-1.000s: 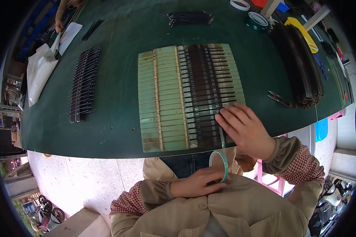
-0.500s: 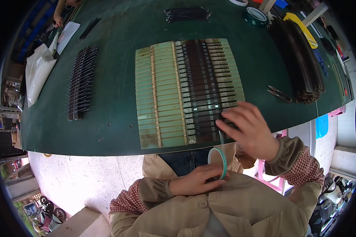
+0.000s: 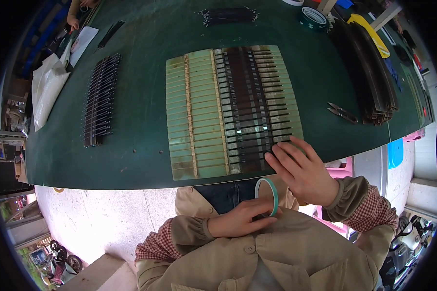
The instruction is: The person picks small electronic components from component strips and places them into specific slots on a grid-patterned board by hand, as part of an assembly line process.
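My left hand (image 3: 243,217) is closed round a roll of clear tape (image 3: 276,198) with a green edge, just off the table's near edge. Stretched out, the fingers of my right hand (image 3: 303,169) lie over the near right corner of a slotted green board (image 3: 206,116). They press on the near end of a dark strip, where the fingers hide part of it. Several thin black rods (image 3: 280,107) lie across the board's slots, under long dark brown strips (image 3: 246,89) running away from me.
Small scissors (image 3: 342,112) lie right of the board, beside a tall bundle of dark strips (image 3: 369,72). To the left is a stack of rod pieces (image 3: 101,99), then a white plastic bag (image 3: 48,89). Tape rolls (image 3: 314,17) stand far right. Another person's hand (image 3: 73,22) shows far left.
My right hand has moved nearer to me, down along the strip, and its fingers have settled on the board's corner. The left hand still holds the tape roll in nearly the same place.
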{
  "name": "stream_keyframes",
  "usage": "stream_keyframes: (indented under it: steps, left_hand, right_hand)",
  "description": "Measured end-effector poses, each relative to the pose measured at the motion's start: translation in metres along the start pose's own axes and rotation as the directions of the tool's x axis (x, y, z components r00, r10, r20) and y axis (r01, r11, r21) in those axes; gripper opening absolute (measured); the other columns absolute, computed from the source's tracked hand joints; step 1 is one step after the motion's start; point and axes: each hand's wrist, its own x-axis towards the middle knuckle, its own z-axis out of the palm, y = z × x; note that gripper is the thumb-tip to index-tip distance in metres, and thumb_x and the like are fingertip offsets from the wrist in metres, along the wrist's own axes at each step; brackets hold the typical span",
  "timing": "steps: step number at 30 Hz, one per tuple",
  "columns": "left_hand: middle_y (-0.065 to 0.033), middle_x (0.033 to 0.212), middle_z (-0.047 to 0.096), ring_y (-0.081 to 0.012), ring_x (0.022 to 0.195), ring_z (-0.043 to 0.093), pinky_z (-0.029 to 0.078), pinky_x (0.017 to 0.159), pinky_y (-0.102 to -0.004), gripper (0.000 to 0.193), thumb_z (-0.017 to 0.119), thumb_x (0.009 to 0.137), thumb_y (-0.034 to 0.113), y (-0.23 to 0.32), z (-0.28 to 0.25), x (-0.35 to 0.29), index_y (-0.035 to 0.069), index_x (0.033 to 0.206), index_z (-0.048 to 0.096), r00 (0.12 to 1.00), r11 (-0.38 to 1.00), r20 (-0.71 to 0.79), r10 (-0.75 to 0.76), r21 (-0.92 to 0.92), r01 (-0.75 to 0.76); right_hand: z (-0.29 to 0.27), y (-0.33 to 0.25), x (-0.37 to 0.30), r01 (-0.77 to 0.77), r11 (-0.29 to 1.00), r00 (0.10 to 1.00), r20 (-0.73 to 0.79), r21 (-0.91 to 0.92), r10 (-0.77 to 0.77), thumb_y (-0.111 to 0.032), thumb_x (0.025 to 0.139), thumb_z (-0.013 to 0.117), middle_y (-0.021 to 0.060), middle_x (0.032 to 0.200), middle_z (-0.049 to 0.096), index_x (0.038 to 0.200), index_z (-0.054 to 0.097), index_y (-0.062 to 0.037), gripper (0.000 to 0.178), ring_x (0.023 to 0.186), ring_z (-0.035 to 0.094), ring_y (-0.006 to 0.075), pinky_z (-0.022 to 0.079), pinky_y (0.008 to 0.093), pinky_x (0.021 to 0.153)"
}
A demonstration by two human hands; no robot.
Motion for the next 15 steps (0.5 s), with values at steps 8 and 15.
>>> stream_keyframes:
  steps: [8, 15]
  left_hand:
    - [-0.0111, 0.100, 0.062, -0.0228, 0.091, 0.062, 0.049, 0.081, -0.0328, 0.024, 0.063, 0.093, 0.010, -0.002, 0.000, 0.001, 0.000, 0.114, 0.061, 1.000, 1.000, -0.011, -0.024, -0.014, 0.024]
    - [-0.0109, 0.093, 0.063, -0.0194, 0.087, 0.060, 0.048, 0.078, -0.0315, 0.021, 0.058, 0.097, 0.019, -0.001, -0.004, 0.001, -0.001, 0.100, 0.063, 0.985, 0.981, -0.064, -0.160, -0.120, 0.152]
  right_hand:
    - [-0.002, -0.003, -0.006, 0.035, 0.995, 0.999, 0.012, -0.092, -0.035, -0.015, 0.068, 0.063, 0.0133, 0.119, 0.057, 0.121, 0.062, -0.0032, 0.054, 0.112, 0.054, 0.0298, 0.040, 0.0526, 0.104]
    - [0.009, 0.011, -0.015, -0.085, 0.994, 0.978, -0.185, 0.068, 0.096, -0.008, 0.074, 0.065, 0.0120, 0.118, 0.057, 0.123, 0.062, -0.0071, 0.050, 0.111, 0.054, 0.0289, 0.042, 0.0477, 0.101]
